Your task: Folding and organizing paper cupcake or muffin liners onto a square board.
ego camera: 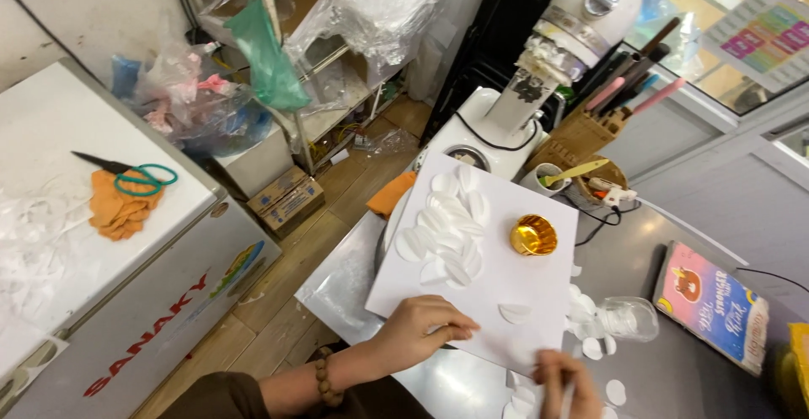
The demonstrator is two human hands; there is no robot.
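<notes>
White card sheet [506, 288] lies on the steel counter [674, 368], bearing paper discs [447, 229] and a gold foil cup [533, 235]. Left hand [417, 330] presses its near edge, fingers together and flat. Right hand [565, 385] has fingers curled on a thin white object, identity unclear. Advisable: hold the sheet steady, pressure even.

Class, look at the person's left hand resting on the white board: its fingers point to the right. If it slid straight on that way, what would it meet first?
Most likely the folded white paper circle, lying on the white board just beyond the left hand; depth is uncertain.
</notes>
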